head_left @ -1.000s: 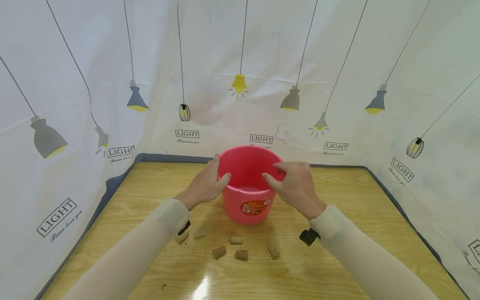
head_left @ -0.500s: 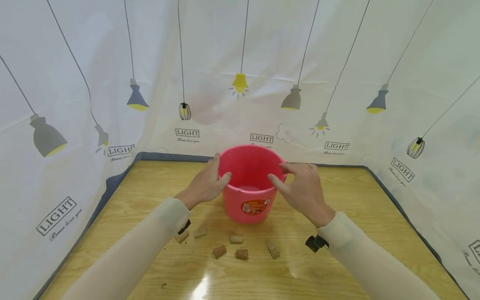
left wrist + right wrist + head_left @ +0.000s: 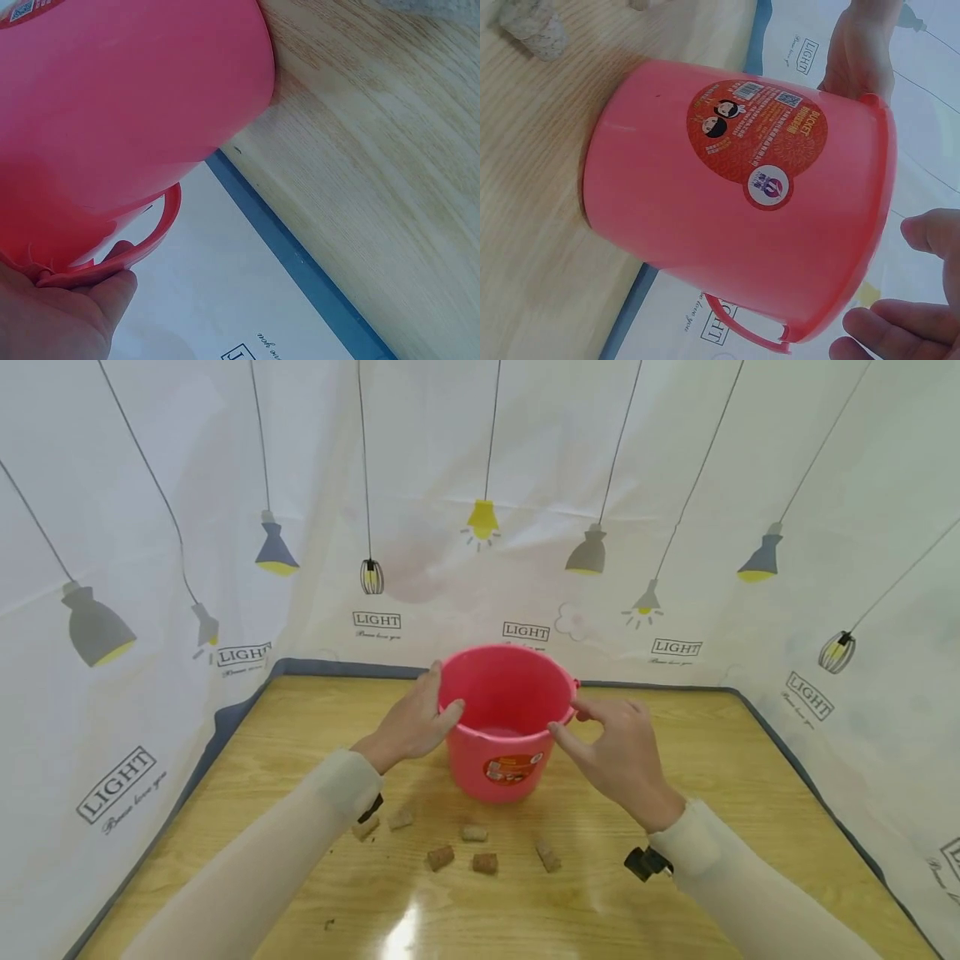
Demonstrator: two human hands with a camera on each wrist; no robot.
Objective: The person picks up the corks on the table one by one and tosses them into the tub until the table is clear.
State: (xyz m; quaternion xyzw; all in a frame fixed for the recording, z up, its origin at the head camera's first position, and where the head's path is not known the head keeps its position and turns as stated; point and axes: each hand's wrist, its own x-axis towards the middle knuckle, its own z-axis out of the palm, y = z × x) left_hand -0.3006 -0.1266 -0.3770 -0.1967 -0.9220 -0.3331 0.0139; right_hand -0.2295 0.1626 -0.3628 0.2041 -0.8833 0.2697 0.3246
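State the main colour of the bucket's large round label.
The label is mainly red, with yellow lettering; the right wrist view shows it best.

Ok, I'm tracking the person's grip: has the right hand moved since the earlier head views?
Yes: the right hand has moved rightward and slightly down in the head view, judged against the rightmost cork.

Smooth pink plastic bucket (image 3: pixel 727 232), glossy pale wood-grain tabletop (image 3: pixel 615 910)
The round red label (image 3: pixel 757 135) looks smooth, the small brown cylindrical corks (image 3: pixel 484 863) matt and rough, the cream sleeves (image 3: pixel 262 852) matt cloth, the white lamp-patterned backdrop (image 3: pixel 427 468) creased and cloth-like.
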